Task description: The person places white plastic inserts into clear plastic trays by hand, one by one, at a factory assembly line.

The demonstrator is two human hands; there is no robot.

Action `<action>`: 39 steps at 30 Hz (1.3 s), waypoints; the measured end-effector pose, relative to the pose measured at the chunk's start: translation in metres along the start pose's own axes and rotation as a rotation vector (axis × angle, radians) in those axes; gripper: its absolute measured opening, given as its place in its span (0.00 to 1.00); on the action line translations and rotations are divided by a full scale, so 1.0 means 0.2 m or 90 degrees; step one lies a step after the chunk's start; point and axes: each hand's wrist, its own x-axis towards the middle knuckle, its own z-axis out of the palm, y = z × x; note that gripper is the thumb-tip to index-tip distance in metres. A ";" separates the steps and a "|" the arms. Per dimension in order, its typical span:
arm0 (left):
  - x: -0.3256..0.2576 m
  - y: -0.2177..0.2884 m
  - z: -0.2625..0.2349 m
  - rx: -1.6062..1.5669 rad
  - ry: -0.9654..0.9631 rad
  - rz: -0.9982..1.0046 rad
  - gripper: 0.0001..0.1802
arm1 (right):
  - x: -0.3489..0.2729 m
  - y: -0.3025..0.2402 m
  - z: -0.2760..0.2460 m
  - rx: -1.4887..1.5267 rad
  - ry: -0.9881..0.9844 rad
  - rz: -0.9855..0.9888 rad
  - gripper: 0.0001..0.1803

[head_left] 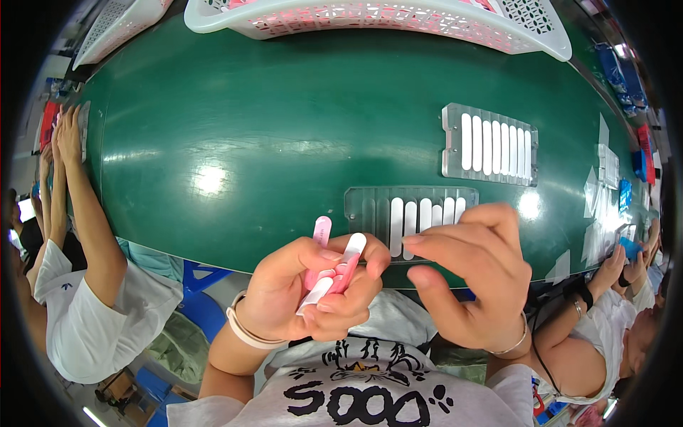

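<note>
My left hand [313, 285] is closed round a loose bunch of small nail files [347, 263], short round-ended strips with pink and white faces. One pink file [322, 231] sticks up beyond the thumb. My right hand [473, 277] is curled with thumb and index finger apart, and nothing shows between them. Its index fingertip overlaps the near edge of a clear slotted tray [366, 213]. White strips [396, 228] stand side by side in that tray's middle and right slots, while its left slots hold none. The right hand covers part of the tray.
Farther right, a second clear tray [449, 153] holds a row of white strips. White perforated baskets [384, 20] with pink pieces stand at the far edge of the green table [270, 128]. Co-workers' arms [89, 192] reach in at the left and right.
</note>
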 end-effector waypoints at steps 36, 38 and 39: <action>-0.05 0.01 0.01 0.204 0.086 -0.080 0.13 | 0.29 0.14 0.03 0.037 -0.224 0.007 0.10; -0.03 0.00 0.05 0.226 0.118 -0.080 0.12 | 0.29 0.09 0.02 0.190 -0.260 0.048 0.09; -0.02 -0.01 0.07 0.249 0.150 -0.080 0.12 | 0.29 0.07 0.01 0.344 -0.293 0.088 0.09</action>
